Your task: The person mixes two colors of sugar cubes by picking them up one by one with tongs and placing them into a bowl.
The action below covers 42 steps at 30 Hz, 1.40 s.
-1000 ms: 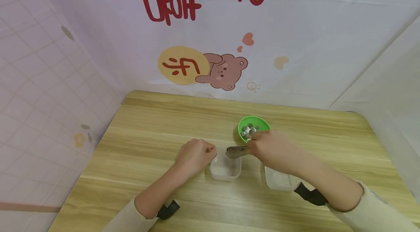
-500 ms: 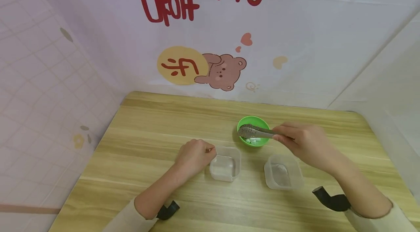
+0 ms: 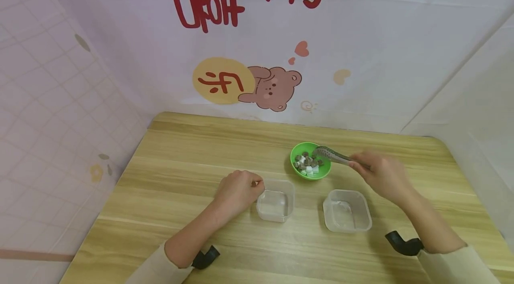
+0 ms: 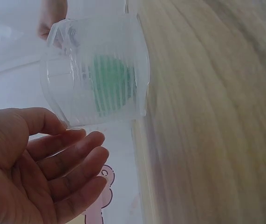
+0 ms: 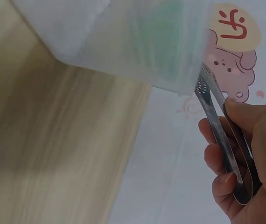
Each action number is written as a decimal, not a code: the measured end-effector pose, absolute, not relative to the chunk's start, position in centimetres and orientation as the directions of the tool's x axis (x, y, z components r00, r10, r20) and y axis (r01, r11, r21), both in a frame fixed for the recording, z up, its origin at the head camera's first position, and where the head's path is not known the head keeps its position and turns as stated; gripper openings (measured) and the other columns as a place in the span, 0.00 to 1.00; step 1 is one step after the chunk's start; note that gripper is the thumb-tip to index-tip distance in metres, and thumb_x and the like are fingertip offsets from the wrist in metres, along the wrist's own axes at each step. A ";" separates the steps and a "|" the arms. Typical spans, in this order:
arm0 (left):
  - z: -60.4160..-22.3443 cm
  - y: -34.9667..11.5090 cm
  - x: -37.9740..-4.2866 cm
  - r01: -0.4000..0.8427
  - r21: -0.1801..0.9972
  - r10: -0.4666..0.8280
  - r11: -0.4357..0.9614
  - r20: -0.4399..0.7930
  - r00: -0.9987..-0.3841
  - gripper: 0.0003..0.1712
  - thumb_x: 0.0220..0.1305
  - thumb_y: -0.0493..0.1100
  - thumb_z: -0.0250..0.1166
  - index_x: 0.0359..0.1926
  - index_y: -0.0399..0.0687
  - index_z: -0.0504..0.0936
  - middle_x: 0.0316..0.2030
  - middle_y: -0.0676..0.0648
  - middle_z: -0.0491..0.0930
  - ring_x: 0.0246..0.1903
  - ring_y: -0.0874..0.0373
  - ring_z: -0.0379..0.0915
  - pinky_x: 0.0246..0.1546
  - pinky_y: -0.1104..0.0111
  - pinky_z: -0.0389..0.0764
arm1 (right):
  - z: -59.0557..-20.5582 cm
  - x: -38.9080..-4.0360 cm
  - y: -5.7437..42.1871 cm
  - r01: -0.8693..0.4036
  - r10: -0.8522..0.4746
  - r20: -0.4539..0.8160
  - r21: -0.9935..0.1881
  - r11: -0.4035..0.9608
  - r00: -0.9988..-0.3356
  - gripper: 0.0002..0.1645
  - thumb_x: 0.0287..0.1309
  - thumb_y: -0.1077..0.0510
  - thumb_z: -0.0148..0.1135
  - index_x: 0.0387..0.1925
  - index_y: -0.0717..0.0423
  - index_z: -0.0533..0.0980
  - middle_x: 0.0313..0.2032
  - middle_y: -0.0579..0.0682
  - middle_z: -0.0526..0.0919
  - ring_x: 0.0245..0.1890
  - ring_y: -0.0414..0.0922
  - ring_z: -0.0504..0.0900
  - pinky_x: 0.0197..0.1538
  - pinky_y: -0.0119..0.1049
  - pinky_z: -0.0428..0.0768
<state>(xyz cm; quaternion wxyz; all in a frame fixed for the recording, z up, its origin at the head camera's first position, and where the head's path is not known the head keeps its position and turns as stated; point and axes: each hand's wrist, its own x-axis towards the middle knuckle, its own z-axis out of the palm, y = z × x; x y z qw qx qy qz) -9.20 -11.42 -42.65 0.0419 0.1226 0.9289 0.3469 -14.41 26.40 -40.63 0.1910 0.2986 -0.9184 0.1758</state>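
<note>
My left hand pinches the rim corner of a clear plastic container between thumb and forefinger; in the left wrist view the other fingers are loosely bent. My right hand grips metal food tongs with perforated ends. The tong ends are at the right inner side of a green bowl, above small brown and white cubes inside it. Whether the tongs hold a cube cannot be seen. In the right wrist view the tongs' arms are spread slightly, with thumb and fingers on either side.
A second clear container stands right of the first, below the right forearm. The bowl stands behind both containers on the wooden table. A printed cloth wall rises behind the table, with more cloth at both sides.
The tongs have gone from above the left container to the bowl, then shifted slightly right within it, uncovering the cubes. The left hand has stayed in place on the container.
</note>
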 end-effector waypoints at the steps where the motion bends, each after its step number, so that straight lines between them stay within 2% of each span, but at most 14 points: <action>1: -42.6 -11.4 -9.2 0.199 0.654 0.257 0.730 0.007 -0.966 0.24 0.67 0.40 0.61 0.13 0.59 0.69 0.09 0.64 0.55 0.13 0.69 0.49 0.14 0.72 0.52 | -40.9 -14.4 26.6 -0.609 -0.479 0.448 -0.207 0.766 -0.755 0.12 0.56 0.64 0.75 0.44 0.60 0.88 0.39 0.56 0.91 0.26 0.48 0.88 0.25 0.42 0.81; 4: -42.6 -11.4 -9.2 0.198 0.654 0.256 0.730 0.007 -0.967 0.24 0.68 0.40 0.61 0.13 0.59 0.70 0.09 0.64 0.55 0.13 0.69 0.48 0.14 0.72 0.52 | -41.4 -14.1 27.1 -0.596 -0.466 0.439 -0.225 0.770 -0.768 0.13 0.56 0.63 0.76 0.44 0.59 0.88 0.39 0.55 0.91 0.23 0.40 0.82 0.22 0.35 0.75; 7: -42.6 -11.3 -9.2 0.198 0.654 0.257 0.730 0.006 -0.966 0.24 0.68 0.40 0.61 0.13 0.58 0.70 0.09 0.64 0.54 0.13 0.69 0.49 0.14 0.72 0.52 | -41.6 -13.9 27.5 -0.590 -0.450 0.449 -0.244 0.769 -0.772 0.15 0.57 0.63 0.76 0.47 0.58 0.87 0.41 0.55 0.90 0.24 0.38 0.80 0.23 0.35 0.75; 10: -42.6 -11.3 -9.2 0.199 0.656 0.259 0.728 0.006 -0.966 0.25 0.68 0.40 0.61 0.13 0.58 0.68 0.09 0.64 0.54 0.13 0.69 0.48 0.14 0.72 0.51 | -41.6 -13.5 27.9 -0.587 -0.434 0.466 -0.257 0.767 -0.771 0.17 0.59 0.64 0.74 0.51 0.60 0.86 0.43 0.56 0.90 0.29 0.45 0.86 0.27 0.41 0.81; 12: -42.6 -11.3 -9.2 0.197 0.661 0.260 0.725 0.003 -0.966 0.25 0.68 0.40 0.61 0.13 0.58 0.68 0.09 0.64 0.54 0.12 0.69 0.48 0.14 0.72 0.51 | -41.7 -13.1 28.3 -0.588 -0.426 0.476 -0.267 0.763 -0.769 0.19 0.60 0.64 0.73 0.54 0.63 0.84 0.45 0.58 0.89 0.33 0.52 0.89 0.31 0.40 0.84; 17: -42.7 -11.4 -9.2 0.200 0.663 0.261 0.722 0.006 -0.965 0.24 0.68 0.40 0.61 0.13 0.58 0.69 0.10 0.64 0.53 0.13 0.68 0.48 0.15 0.72 0.51 | -42.2 -12.3 29.3 -0.577 -0.397 0.488 -0.304 0.758 -0.778 0.23 0.64 0.65 0.70 0.59 0.69 0.79 0.50 0.64 0.86 0.40 0.59 0.86 0.41 0.19 0.77; 19: -42.7 -11.4 -9.2 0.202 0.659 0.261 0.725 0.009 -0.965 0.24 0.68 0.40 0.61 0.13 0.58 0.70 0.10 0.63 0.54 0.13 0.68 0.49 0.15 0.72 0.51 | -42.5 -11.9 29.7 -0.569 -0.385 0.485 -0.318 0.759 -0.785 0.24 0.66 0.65 0.69 0.61 0.71 0.77 0.52 0.65 0.84 0.43 0.60 0.84 0.43 0.16 0.72; 21: -42.7 -11.4 -9.2 0.200 0.656 0.258 0.727 0.009 -0.966 0.24 0.68 0.41 0.61 0.14 0.58 0.70 0.10 0.63 0.54 0.13 0.68 0.49 0.15 0.72 0.52 | -42.9 -11.7 30.1 -0.560 -0.379 0.476 -0.326 0.762 -0.794 0.25 0.67 0.65 0.68 0.62 0.73 0.76 0.52 0.67 0.83 0.46 0.61 0.81 0.44 0.21 0.72; 24: -42.7 -11.4 -9.2 0.198 0.656 0.255 0.728 0.008 -0.967 0.23 0.68 0.41 0.61 0.14 0.58 0.72 0.10 0.63 0.54 0.13 0.68 0.50 0.15 0.71 0.53 | -43.6 -11.3 30.7 -0.536 -0.367 0.446 -0.347 0.770 -0.816 0.25 0.69 0.65 0.66 0.62 0.75 0.74 0.52 0.70 0.81 0.50 0.64 0.77 0.48 0.39 0.74; 27: -42.6 -11.4 -9.1 0.194 0.659 0.254 0.726 0.005 -0.967 0.23 0.68 0.41 0.61 0.14 0.58 0.72 0.10 0.63 0.54 0.13 0.68 0.50 0.16 0.71 0.53 | -44.1 -11.0 31.2 -0.508 -0.355 0.411 -0.364 0.781 -0.840 0.26 0.69 0.66 0.65 0.63 0.78 0.72 0.51 0.72 0.81 0.53 0.67 0.75 0.49 0.55 0.72; 29: -42.6 -11.4 -9.1 0.192 0.660 0.254 0.726 0.003 -0.967 0.24 0.68 0.40 0.61 0.14 0.58 0.70 0.10 0.63 0.53 0.13 0.67 0.49 0.16 0.71 0.53 | -44.5 -10.8 31.6 -0.493 -0.352 0.386 -0.370 0.788 -0.853 0.27 0.69 0.66 0.65 0.63 0.79 0.71 0.51 0.74 0.80 0.53 0.69 0.74 0.48 0.61 0.72; 33: -42.7 -11.4 -9.1 0.189 0.663 0.254 0.724 -0.002 -0.967 0.23 0.68 0.41 0.61 0.14 0.58 0.71 0.10 0.63 0.54 0.13 0.68 0.49 0.16 0.71 0.53 | -45.5 -10.6 32.2 -0.496 -0.369 0.373 -0.345 0.797 -0.851 0.27 0.66 0.68 0.67 0.62 0.79 0.72 0.49 0.74 0.81 0.51 0.68 0.75 0.47 0.62 0.74; 38: -42.8 -11.4 -9.2 0.189 0.663 0.256 0.725 -0.003 -0.967 0.20 0.68 0.41 0.61 0.17 0.55 0.79 0.10 0.63 0.56 0.13 0.68 0.51 0.16 0.71 0.54 | -46.9 -10.4 32.9 -0.524 -0.397 0.403 -0.280 0.804 -0.825 0.28 0.58 0.71 0.72 0.58 0.78 0.75 0.45 0.70 0.83 0.45 0.63 0.79 0.43 0.52 0.77; 42: -42.8 -11.4 -9.2 0.191 0.665 0.260 0.722 -0.005 -0.966 0.18 0.69 0.41 0.61 0.19 0.52 0.82 0.10 0.63 0.56 0.13 0.67 0.51 0.16 0.72 0.54 | -47.6 -10.3 33.3 -0.538 -0.412 0.411 -0.260 0.802 -0.813 0.28 0.55 0.72 0.73 0.57 0.79 0.75 0.44 0.70 0.83 0.44 0.65 0.81 0.42 0.56 0.79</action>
